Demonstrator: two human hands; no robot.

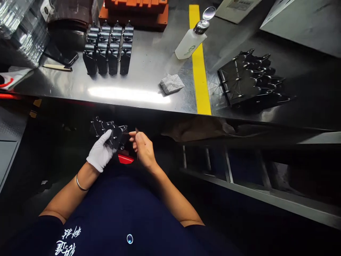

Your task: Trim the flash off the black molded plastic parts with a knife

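Observation:
My left hand [102,151], in a white glove, grips a black molded plastic part [116,137] with the thumb across its top. The part is held in front of my body, below the table edge, with small posts and round lugs along it. Bare and closed in a pinch, my right hand [144,149] is at the part's right end. A thin dark tool [136,130] sticks out a little from its fingers; most of it is hidden, and its kind cannot be made out.
On the metal table [149,64] stand a row of black parts [108,49], a white flip-top bottle [190,42] and a folded white wipe [172,84]. Right of the yellow tape [199,71] lie more black parts [245,80]. A pen [57,67] and orange fixture [135,14] sit left.

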